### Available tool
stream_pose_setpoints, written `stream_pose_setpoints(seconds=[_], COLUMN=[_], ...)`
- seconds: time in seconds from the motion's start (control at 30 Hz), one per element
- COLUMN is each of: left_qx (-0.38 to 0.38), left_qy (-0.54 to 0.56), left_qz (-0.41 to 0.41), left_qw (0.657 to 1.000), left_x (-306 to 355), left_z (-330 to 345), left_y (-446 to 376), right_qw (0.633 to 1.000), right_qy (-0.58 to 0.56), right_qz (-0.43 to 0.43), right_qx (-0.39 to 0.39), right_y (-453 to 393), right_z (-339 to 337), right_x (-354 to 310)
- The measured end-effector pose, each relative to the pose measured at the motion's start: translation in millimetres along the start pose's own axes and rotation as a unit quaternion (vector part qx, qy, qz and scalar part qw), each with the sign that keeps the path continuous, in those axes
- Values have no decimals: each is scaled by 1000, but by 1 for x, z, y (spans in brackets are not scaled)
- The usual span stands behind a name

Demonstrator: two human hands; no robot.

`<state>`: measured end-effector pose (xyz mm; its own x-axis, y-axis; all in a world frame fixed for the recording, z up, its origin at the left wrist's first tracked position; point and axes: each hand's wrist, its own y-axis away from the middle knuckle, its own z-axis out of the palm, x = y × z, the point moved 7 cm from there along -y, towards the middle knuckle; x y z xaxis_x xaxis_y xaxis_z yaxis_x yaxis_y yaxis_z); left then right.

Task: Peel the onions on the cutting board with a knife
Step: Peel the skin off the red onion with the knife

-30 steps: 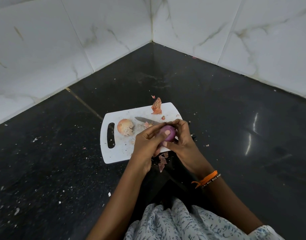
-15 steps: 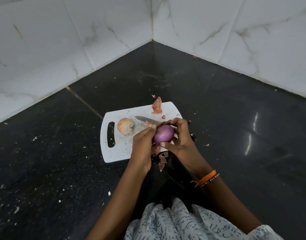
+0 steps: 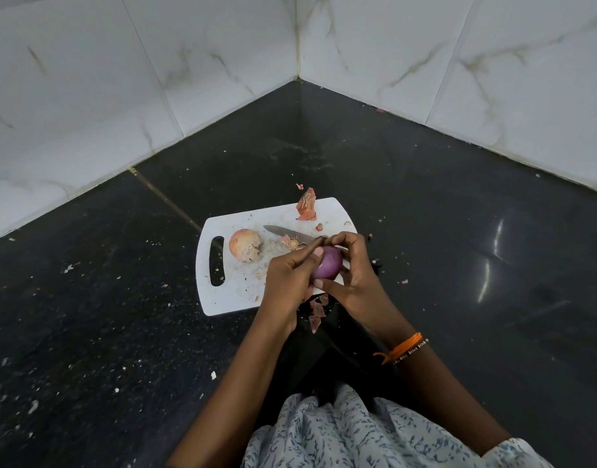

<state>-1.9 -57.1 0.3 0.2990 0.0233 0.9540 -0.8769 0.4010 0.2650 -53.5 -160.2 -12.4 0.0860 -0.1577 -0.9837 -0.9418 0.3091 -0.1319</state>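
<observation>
1. We hold the purple onion [image 3: 327, 263] just above the near right edge of the board [image 3: 236, 298], left hand [image 3: 287, 278] and right hand [image 3: 354, 278] both curled round it.
2. Pinch loose skin at the top and strip downward.
3. The knife [image 3: 290, 234] lies unused; the unpeeled onion [image 3: 245, 244] waits at the left.

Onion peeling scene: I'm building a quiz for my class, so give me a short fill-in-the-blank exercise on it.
1. Both hands, left and right, hold the ____ onion.
2. The knife lies on the ____, in neither hand.
3. The unpeeled onion sits between the knife tip and the board's ____ slot.
4. The right wrist wears an ____ band.

Missing words: purple; board; handle; orange
</observation>
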Motion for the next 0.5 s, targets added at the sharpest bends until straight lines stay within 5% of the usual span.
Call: stream_pose_setpoints(seconds=[0.2, 0.5], left_qx=[-1, 31], left_qy=[-49, -218], left_qz=[16, 167], left_qw=[999, 961], left_x=[4, 29], left_z=[-8, -13], left_y=[-4, 9], right_qw=[1000, 1000], right_qy=[6, 5], right_qz=[-5, -14], right_qx=[-7, 20], right_y=[0, -1], right_z=[2, -3], right_x=[-4, -9])
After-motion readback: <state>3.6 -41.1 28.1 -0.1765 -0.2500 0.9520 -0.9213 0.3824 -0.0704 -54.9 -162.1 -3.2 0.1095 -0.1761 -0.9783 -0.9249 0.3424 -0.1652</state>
